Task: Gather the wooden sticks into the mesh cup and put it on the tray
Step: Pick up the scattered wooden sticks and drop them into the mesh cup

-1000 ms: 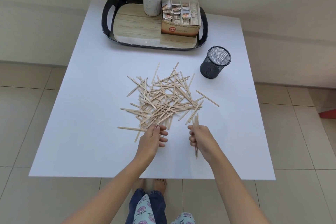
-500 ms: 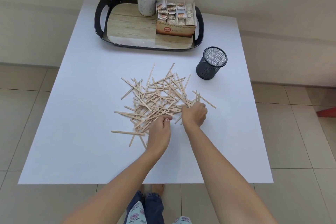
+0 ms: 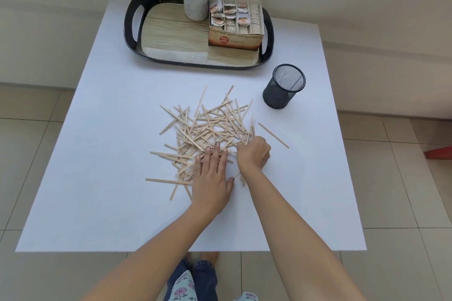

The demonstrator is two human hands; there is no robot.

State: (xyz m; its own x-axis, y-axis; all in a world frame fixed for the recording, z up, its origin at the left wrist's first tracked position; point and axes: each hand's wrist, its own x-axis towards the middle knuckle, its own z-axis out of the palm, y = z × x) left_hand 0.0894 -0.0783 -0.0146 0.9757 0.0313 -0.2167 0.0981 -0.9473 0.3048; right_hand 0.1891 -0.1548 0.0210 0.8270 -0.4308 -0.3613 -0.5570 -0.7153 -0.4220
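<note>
Centrally, the wooden sticks [image 3: 210,127] lie in a loose, criss-crossed heap on the white table [image 3: 97,178], flat on its surface and pointing in many directions. One lone stick [image 3: 274,135] lies just beside the heap's right edge, apart from the rest.

The left hand [image 3: 211,178] lies palm down on the near side of the heap. Its fingers are straight and close together, the fingertips press on the sticks, and the thumb is spread toward the right; it grasps nothing.

The right hand [image 3: 254,154] is at the near right edge of the heap, just beside the left hand, with its fingers curled into a fist round a small bundle of sticks. The bundle's ends show beyond the knuckles on the far side and below the wrist on the near side.

The mesh cup [image 3: 278,95], black and cylindrical, stands upright on the table to the right of the heap's far edge, mouth up and apart from both hands. A pale streak shows inside it; whether this is a stick cannot be told.

The tray [image 3: 128,29], black-rimmed with two cut-out handles and a wood-grain floor, sits at the far edge of the table, near the cup but not touching it. On its far right portion stand an open tea box [image 3: 234,40] holding sachets in rows and, just beside it on the left, a lidded canister [image 3: 197,2]. Tiled floor [image 3: 36,129] surrounds the table.
</note>
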